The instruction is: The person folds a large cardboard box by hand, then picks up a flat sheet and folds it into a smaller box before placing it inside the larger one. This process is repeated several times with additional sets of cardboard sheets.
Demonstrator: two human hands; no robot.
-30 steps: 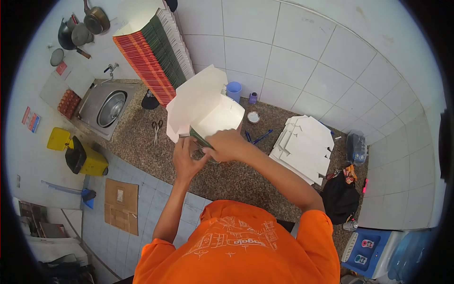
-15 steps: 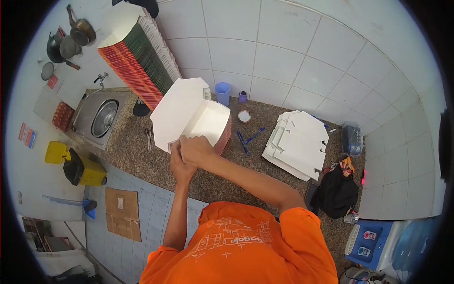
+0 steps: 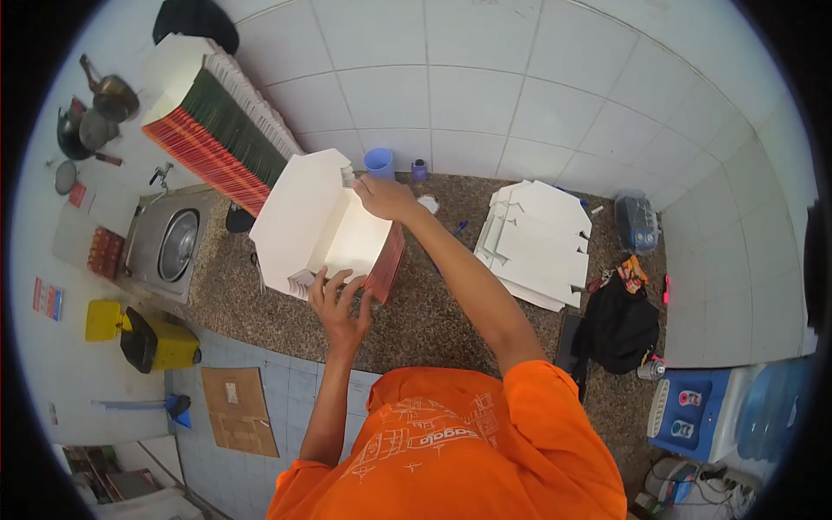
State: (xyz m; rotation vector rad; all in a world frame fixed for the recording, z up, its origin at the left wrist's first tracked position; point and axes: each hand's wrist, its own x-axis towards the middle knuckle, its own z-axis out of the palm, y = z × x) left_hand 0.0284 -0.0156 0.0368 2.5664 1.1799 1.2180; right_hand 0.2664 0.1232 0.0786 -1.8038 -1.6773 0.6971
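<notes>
Speckled counter lies under the open carton; from my remote view, a tall carton stack rises left of it, white flat blanks right. I see the left hand spread wide at its near edge, the right narrow at its far corner, grip unclear, beside a blue cup.

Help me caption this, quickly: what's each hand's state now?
Left hand: open, fingers spread at near end of nested boxes.
Right hand: at their far end, grip cannot be told.
</notes>
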